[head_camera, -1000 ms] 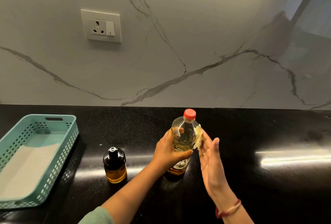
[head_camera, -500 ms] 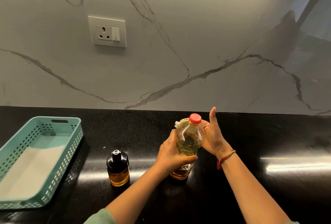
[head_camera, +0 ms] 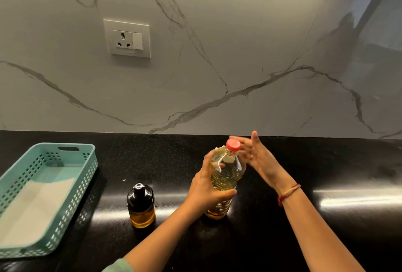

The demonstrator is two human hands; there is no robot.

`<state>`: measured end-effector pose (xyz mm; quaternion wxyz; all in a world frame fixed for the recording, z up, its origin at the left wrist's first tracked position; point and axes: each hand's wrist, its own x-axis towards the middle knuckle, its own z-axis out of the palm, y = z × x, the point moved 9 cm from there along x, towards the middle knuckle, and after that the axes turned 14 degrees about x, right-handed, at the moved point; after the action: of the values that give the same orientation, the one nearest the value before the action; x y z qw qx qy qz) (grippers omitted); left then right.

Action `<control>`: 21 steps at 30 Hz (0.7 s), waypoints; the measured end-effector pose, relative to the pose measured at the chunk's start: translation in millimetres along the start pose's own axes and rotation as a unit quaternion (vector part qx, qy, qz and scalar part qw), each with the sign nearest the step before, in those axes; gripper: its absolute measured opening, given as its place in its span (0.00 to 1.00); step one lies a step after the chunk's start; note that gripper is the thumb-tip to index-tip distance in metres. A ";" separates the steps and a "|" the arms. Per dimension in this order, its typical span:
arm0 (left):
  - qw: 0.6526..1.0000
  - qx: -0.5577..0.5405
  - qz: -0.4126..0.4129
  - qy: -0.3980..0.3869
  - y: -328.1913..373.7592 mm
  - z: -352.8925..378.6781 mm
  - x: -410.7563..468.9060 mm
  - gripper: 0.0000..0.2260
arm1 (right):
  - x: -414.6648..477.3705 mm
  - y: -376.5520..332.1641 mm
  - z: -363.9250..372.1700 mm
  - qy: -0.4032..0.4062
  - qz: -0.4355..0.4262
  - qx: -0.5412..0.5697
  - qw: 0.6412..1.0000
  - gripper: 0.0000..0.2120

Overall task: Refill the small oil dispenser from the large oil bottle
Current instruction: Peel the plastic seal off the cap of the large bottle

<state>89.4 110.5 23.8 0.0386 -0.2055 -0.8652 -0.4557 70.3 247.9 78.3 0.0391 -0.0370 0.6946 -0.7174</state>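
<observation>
The large oil bottle (head_camera: 225, 176), clear plastic with yellow oil and a red cap (head_camera: 233, 145), stands upright on the black counter (head_camera: 326, 228). My left hand (head_camera: 204, 191) grips its body from the left. My right hand (head_camera: 258, 157) is just right of the cap, fingers spread and blurred, holding nothing. The small oil dispenser (head_camera: 141, 205), a dark-topped glass jar with amber oil in its lower part, stands to the left of the bottle, untouched.
A teal perforated basket (head_camera: 86, 176) with a white sheet inside sits at the counter's left. A marble backsplash with a wall socket (head_camera: 127, 38) rises behind the counter.
My right hand has come off the bottle's neck and now hovers, fingers spread, beside the red cap. My left hand keeps its grip on the bottle.
</observation>
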 end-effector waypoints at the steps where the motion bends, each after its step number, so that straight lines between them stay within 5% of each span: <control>1: 1.000 0.000 0.003 0.000 0.1 0.0 0.3 0.47 | -6.4 -17.9 -5.5 0.034 -0.058 -0.058 0.996 0.36; 5: 1.000 -0.006 0.008 0.005 0.2 -0.8 2.0 0.47 | -48.2 -98.9 23.1 0.031 -0.298 -0.263 0.917 0.19; 9: 1.000 -0.015 0.011 -0.004 1.7 -2.4 1.6 0.47 | -53.3 -106.3 54.7 -0.015 -0.309 -0.422 0.852 0.17; 13: 0.999 -0.021 0.022 0.011 -2.0 -15.9 -4.9 0.45 | -52.1 -103.1 56.4 -0.016 -0.316 -0.431 0.845 0.14; 21: 0.941 -0.314 -0.051 0.111 -3.3 -24.0 -17.0 0.15 | -53.3 -101.8 53.5 -0.006 -0.311 -0.396 0.864 0.13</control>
<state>100.7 84.2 30.9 0.0450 -0.1109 -0.6774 -0.7258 128.6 203.7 181.9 -0.2003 -0.2679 0.8724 -0.3563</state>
